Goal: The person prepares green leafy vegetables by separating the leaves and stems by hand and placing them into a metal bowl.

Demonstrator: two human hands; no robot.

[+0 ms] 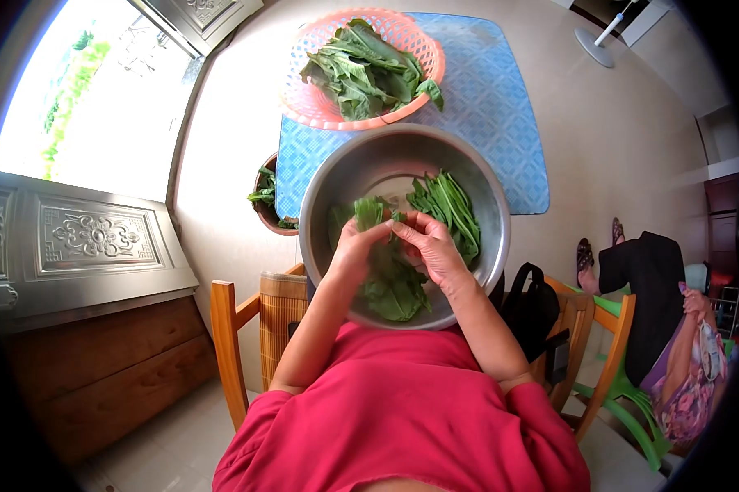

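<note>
Both my hands are over a large steel basin, whose rim [501, 193] shows all round. My left hand [357, 246] is closed on leafy greens [371, 211], somewhat blurred. Close beside it, my right hand [431, 248] pinches at the same greens, fingertips near my left ones. Inside the basin, a bundle of green stems and leaves [451, 209] lies at the right, and broad leaves [396, 291] lie below my hands. Beyond the basin, a pink plastic basket [304, 102] holds a heap of large leaves [365, 70].
A blue patterned table [492, 98] bears the basket. Left of it stands a brown container [275, 217] with greens. Wooden chair parts [226, 344] flank me. Another person [648, 303] sits at the right on a green chair [632, 414]. A black bag [532, 307] hangs near my right side.
</note>
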